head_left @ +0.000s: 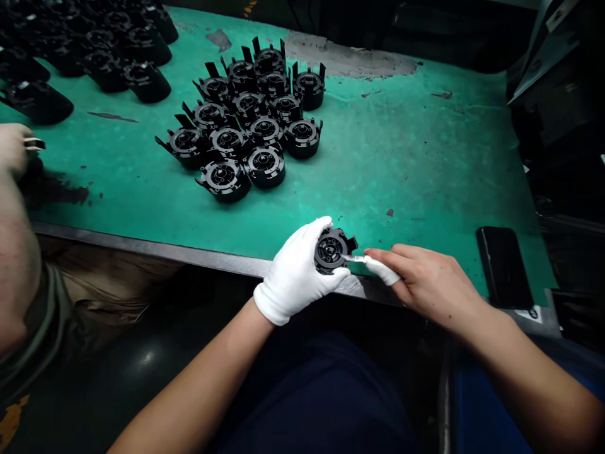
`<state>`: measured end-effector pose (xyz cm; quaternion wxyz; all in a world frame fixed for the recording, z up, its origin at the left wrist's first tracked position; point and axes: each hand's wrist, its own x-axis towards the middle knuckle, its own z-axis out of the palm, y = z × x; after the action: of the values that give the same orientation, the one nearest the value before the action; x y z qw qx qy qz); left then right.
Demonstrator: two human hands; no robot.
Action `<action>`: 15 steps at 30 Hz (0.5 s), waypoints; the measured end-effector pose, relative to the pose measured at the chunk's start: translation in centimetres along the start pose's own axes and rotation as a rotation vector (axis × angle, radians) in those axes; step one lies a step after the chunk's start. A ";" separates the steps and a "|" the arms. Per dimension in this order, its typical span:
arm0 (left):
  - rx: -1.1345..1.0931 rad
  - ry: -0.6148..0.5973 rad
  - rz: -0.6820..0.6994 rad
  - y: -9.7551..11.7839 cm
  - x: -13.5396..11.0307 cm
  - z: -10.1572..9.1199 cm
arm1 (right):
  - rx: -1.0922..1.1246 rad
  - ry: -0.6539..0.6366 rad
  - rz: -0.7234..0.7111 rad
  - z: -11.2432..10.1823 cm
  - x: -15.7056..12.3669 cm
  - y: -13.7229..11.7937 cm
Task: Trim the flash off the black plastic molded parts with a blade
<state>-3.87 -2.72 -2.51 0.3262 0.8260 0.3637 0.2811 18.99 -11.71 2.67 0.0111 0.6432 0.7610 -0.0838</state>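
Note:
My left hand [299,268], in a white glove, is closed around a round black plastic housing [331,249] at the table's front edge. The housing's ringed face with its central hub is turned up, and a tab juts from its right side. My right hand [420,271] is bare except for a white covering on the thumb. Pinched between its thumb and fingers is a small thin metal blade [355,258], its tip at the right rim of the housing. The rest of the blade is hidden in the grip.
Several similar black housings [227,142] stand grouped on the green tabletop [401,157] beyond my hands. Taller black parts [146,81] fill the back left. A black phone [505,266] lies at the right edge. Another person's arm [14,239] reaches in at the left.

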 end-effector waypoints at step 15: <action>0.043 0.179 -0.014 1.1 -0.8 2.2 | -0.043 0.099 0.205 1.0 -0.3 -2.4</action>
<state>-2.35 -4.71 -3.21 0.2765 0.8019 0.4032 0.3435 16.59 -12.56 1.98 -0.0041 0.7208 0.6923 -0.0341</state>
